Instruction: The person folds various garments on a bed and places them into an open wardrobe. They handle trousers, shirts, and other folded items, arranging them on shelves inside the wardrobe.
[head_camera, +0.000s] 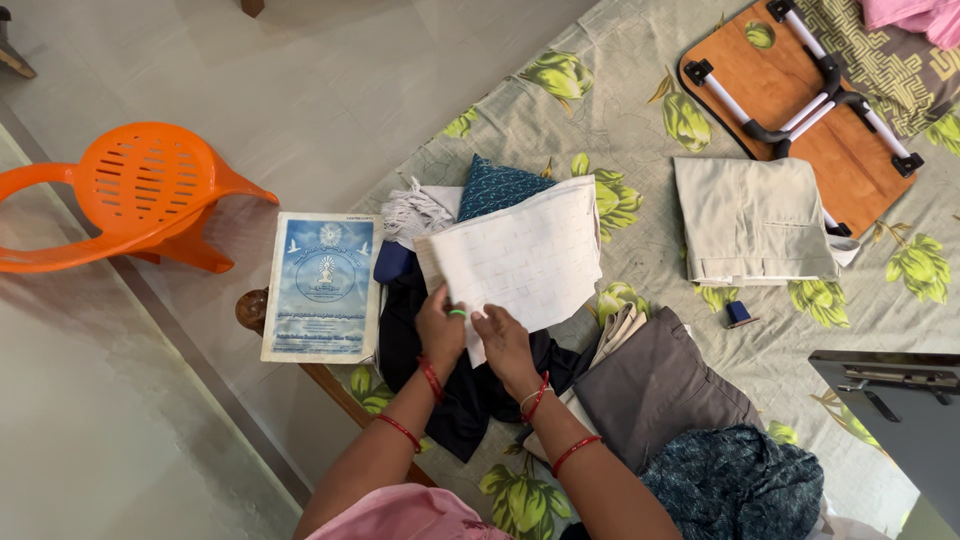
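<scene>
Both hands, left hand (441, 326) and right hand (503, 340), clenched the white checked cloth's (525, 258) near edge; it spread far-right from their grip.

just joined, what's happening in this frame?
A person bends over a bed with a leaf-print sheet. The left hand and right hand both grip the near edge of a white checked cloth, held above a pile of dark clothes. Folded beige trousers lie farther off.

A home bedroom — floral bedsheet (640, 130), folded clothes (752, 220).
</scene>
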